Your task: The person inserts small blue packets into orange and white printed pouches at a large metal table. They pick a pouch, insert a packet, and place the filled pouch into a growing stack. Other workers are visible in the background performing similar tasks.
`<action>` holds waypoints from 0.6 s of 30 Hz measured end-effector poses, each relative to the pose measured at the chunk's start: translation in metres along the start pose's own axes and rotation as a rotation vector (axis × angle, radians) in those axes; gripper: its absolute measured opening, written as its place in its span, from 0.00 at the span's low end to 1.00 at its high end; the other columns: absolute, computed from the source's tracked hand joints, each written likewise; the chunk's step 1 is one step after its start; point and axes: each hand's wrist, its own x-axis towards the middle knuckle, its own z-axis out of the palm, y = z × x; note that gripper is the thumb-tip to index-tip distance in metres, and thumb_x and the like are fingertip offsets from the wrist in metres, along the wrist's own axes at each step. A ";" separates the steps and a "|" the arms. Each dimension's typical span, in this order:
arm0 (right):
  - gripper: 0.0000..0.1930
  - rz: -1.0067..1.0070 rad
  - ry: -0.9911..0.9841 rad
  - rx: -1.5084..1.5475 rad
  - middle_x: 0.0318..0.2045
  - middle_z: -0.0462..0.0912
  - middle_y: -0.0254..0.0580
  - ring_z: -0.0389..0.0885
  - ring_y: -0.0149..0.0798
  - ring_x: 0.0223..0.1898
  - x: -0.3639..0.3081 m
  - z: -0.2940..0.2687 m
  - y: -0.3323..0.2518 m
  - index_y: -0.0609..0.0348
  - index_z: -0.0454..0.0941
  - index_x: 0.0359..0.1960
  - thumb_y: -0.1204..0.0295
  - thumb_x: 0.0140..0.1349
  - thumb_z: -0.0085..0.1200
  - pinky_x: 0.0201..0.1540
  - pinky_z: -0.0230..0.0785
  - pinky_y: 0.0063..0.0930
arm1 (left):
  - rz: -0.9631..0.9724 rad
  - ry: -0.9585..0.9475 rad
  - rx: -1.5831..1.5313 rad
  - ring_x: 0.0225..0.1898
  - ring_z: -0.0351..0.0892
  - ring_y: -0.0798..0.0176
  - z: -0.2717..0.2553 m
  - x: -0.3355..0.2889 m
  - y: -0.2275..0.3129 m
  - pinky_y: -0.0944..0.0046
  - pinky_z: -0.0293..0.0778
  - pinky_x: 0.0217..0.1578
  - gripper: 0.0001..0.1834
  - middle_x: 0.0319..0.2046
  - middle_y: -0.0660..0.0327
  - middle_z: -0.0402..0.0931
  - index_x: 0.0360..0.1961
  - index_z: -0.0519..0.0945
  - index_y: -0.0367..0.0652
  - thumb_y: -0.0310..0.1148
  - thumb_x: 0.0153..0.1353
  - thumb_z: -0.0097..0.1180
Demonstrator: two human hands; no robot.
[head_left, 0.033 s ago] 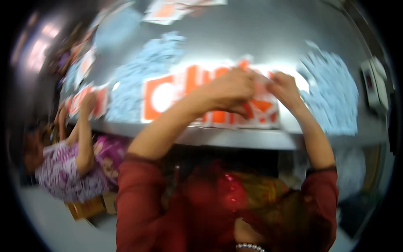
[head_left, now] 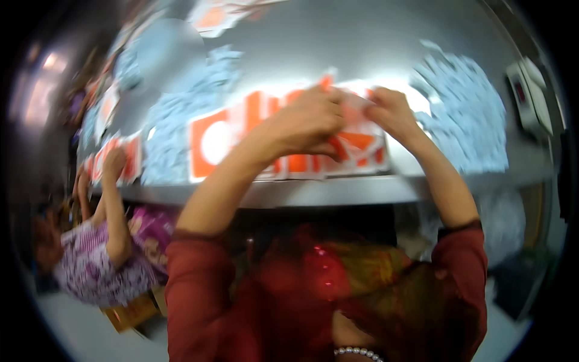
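Observation:
My left hand (head_left: 307,123) is closed, its fingers curled on one side of a thin, partly see-through orange-and-white packet (head_left: 354,110). My right hand (head_left: 392,114) pinches the other side of that packet, close by. Both hands are somewhat blurred, and what lies inside the packet cannot be made out. Below and beside them, overlapping orange-and-white packets (head_left: 203,151) lie in a row along the near edge of the metal table. Beyond my right hand is a heap of small light-blue pieces (head_left: 464,114), too blurred to name.
Another light-blue heap (head_left: 169,123) lies left of the row. A pale round object (head_left: 170,54) and more orange-and-white sheets (head_left: 211,18) are farther back. A white device with a dark display (head_left: 529,96) stands at the right. A co-worker's hand (head_left: 114,163) rests on similar packets at the left.
The table, the heaps and my hands all sit a little farther left in the picture, so the view has shifted. Both hands keep their hold on the packet.

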 end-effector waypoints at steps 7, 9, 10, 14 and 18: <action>0.13 0.404 -0.034 0.250 0.21 0.78 0.34 0.72 0.25 0.21 0.010 -0.053 0.012 0.60 0.80 0.29 0.62 0.54 0.58 0.23 0.64 0.20 | -0.083 0.216 -0.011 0.30 0.68 0.57 0.021 0.011 -0.003 0.60 0.67 0.31 0.19 0.17 0.62 0.68 0.11 0.69 0.43 0.37 0.28 0.70; 0.12 0.408 0.185 -0.194 0.26 0.80 0.39 0.77 0.34 0.27 0.011 -0.072 0.037 0.60 0.80 0.32 0.64 0.53 0.55 0.31 0.68 0.28 | -0.095 0.227 -0.036 0.30 0.68 0.57 0.027 0.013 -0.001 0.59 0.67 0.32 0.19 0.17 0.62 0.67 0.11 0.68 0.43 0.35 0.27 0.70; 0.12 0.358 0.229 -0.514 0.30 0.81 0.41 0.79 0.39 0.31 0.013 -0.074 0.052 0.60 0.80 0.33 0.65 0.53 0.54 0.35 0.70 0.33 | -0.103 0.227 -0.035 0.30 0.68 0.57 0.028 0.012 -0.001 0.59 0.67 0.32 0.19 0.17 0.62 0.67 0.11 0.68 0.43 0.35 0.27 0.70; 0.08 0.429 0.019 -0.878 0.30 0.82 0.49 0.80 0.51 0.37 0.011 -0.061 0.087 0.59 0.78 0.29 0.72 0.48 0.50 0.38 0.70 0.44 | -0.085 0.250 -0.001 0.28 0.66 0.57 0.028 0.012 -0.001 0.59 0.67 0.28 0.23 0.17 0.60 0.64 0.12 0.65 0.42 0.36 0.30 0.72; 0.09 0.452 0.033 -0.621 0.25 0.81 0.43 0.78 0.41 0.27 0.012 -0.066 0.082 0.60 0.79 0.31 0.71 0.47 0.53 0.31 0.69 0.33 | -0.095 0.236 -0.041 0.29 0.66 0.55 0.029 0.017 0.000 0.58 0.66 0.29 0.23 0.17 0.59 0.62 0.12 0.64 0.42 0.36 0.30 0.71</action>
